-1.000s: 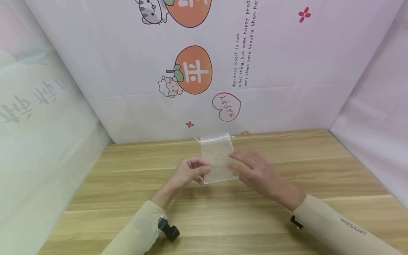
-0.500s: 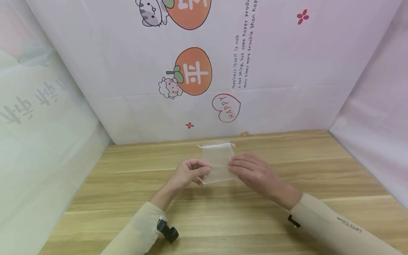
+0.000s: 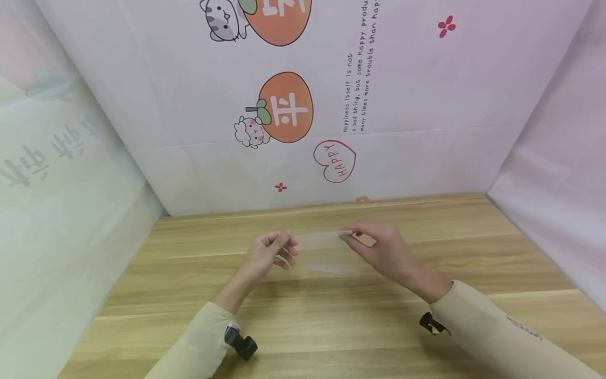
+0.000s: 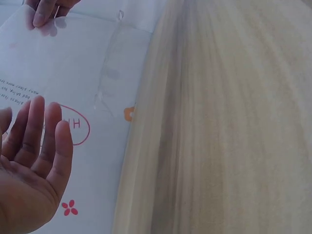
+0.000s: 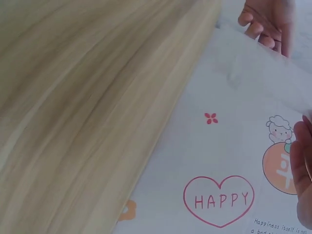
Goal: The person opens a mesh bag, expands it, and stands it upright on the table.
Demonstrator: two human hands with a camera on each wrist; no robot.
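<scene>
A sheer white drawstring bag [image 3: 326,252] hangs above the wooden table, its cord end [image 4: 105,73] lowest. My right hand [image 3: 385,252] pinches the upper right corner between thumb and fingers; the left wrist view shows this grip too. Beside the bag's left edge is my left hand [image 3: 267,258], its fingers [image 4: 36,131] spread and loosely bent, with the thumb apart from them. Whether a fingertip touches the bag cannot be told. At the right border of the right wrist view, the right hand [image 5: 303,175] is partly cut off.
A wooden table [image 3: 303,326] runs back to a white printed backdrop [image 3: 402,158] with orange fruit drawings and a heart. White cloth sides [image 3: 71,210] stand at left and right. Black wrist straps sit on both beige sleeves.
The bag has turned over, its cord end passing from the far side to the bottom. My right hand now pinches a corner; my left hand has moved slightly left and its grip has loosened.
</scene>
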